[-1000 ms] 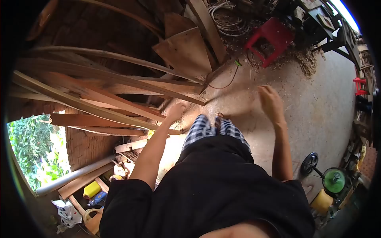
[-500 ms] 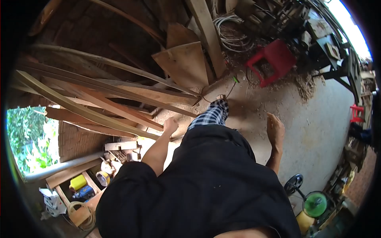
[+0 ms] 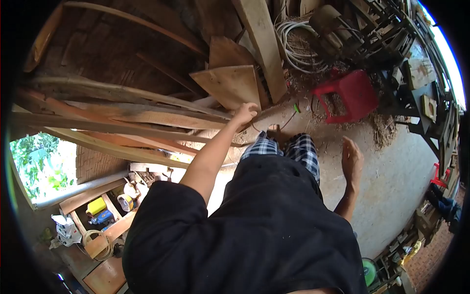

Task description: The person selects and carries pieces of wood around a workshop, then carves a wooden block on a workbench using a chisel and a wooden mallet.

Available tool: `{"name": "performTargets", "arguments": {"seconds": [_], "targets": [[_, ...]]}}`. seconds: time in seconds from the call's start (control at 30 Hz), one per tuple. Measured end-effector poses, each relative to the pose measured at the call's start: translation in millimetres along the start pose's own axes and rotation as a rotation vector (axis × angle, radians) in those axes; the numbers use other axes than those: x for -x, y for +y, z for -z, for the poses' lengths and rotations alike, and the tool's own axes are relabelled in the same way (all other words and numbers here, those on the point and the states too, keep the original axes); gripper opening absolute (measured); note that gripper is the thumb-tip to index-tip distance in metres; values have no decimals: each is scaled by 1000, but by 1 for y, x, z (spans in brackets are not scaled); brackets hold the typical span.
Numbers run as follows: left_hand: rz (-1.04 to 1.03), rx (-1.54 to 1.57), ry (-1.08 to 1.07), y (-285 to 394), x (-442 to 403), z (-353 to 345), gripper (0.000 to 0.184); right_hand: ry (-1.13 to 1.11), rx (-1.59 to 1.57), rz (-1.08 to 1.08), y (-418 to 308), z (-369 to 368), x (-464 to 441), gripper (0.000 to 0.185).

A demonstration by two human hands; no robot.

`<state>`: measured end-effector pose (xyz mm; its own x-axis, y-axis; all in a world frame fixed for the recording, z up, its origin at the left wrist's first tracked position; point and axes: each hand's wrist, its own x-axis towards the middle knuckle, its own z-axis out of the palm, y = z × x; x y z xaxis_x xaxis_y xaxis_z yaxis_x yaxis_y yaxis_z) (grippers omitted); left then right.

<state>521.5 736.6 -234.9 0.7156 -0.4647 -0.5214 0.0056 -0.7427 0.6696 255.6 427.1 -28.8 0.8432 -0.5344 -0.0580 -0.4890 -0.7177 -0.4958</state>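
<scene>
My left hand is stretched forward at the lower edge of a flat wooden board, near the ends of several long planks. Its fingers are loosely bent and slightly apart, with nothing visible in them. Whether it touches the board is unclear. My right hand hangs at my right side over the concrete floor, fingers extended and holding nothing. A thick upright timber leans just beyond the board.
A red plastic stool lies ahead on the right among wood shavings. Coiled pale cable is behind it. At left, a wooden frame surrounds a yellow container. A dark metal stand edges the right.
My left hand has moved forward and right, from the plank ends to the board. My right hand has shifted slightly right. Both trouser legs now show.
</scene>
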Motion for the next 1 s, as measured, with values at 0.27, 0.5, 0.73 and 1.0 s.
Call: {"name": "performTargets", "arguments": {"seconds": [0.27, 0.5, 0.73, 1.0], "targets": [[39, 220, 70, -80, 10, -50, 26, -128, 71, 54, 54, 16, -78, 21], [627, 190, -254, -1, 60, -57, 28, 62, -61, 140, 87, 65, -153, 21], [337, 415, -89, 86, -23, -88, 33, -179, 102, 93, 162, 56, -158, 22], [168, 309, -96, 155, -53, -100, 34, -115, 12, 92, 201, 81, -200, 21]]}}
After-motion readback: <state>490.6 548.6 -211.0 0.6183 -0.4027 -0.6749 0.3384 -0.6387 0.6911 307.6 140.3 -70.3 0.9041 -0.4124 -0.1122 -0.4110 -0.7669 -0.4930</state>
